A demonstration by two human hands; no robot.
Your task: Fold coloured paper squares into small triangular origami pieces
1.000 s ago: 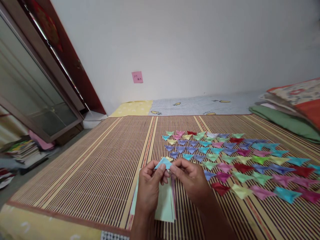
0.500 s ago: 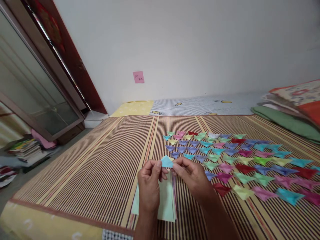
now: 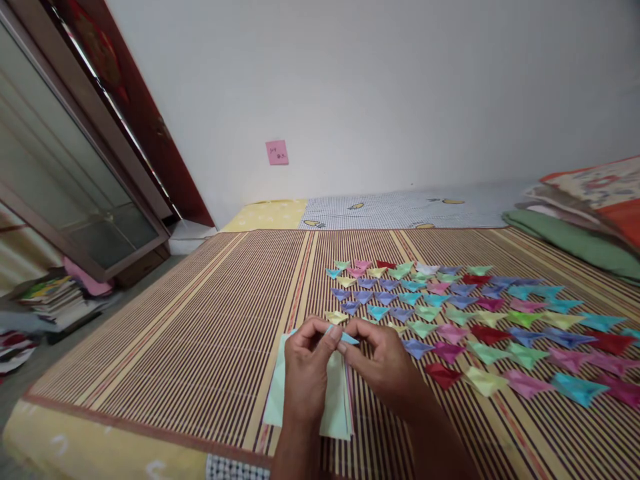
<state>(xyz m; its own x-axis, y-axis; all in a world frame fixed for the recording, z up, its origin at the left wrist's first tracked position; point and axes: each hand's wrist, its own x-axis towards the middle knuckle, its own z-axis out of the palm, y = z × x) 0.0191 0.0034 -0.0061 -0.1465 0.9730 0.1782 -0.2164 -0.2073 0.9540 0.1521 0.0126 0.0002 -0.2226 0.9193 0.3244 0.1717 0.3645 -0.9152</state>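
A small folded light-blue paper (image 3: 350, 339) is pinched between my two hands, mostly covered by the fingers. My left hand (image 3: 309, 360) grips its left part with thumb and fingers. On its right part, my right hand (image 3: 383, 357) has its thumb and fingers closed. Beneath my hands lies a stack of pale green paper sheets (image 3: 336, 407), partly hidden by the left wrist. Beyond and to the right, several rows of folded paper pieces in many colours, such as a dark red one (image 3: 443, 376) and a yellow one (image 3: 486, 381), rest on the striped mat (image 3: 200, 347).
A white wall (image 3: 375, 93) with a pink note (image 3: 277, 153) rises behind the mat. Folded green cloth (image 3: 565, 243) and other fabrics are piled at the right. A glass-panelled door (image 3: 75, 147) and a stack of magazines (image 3: 53, 300) are at the left.
My hands have come closer together and slightly lower. The blue paper, earlier showing as a broad point, now shows as a narrow piece turned to the right. A yellow folded piece behind is more visible.
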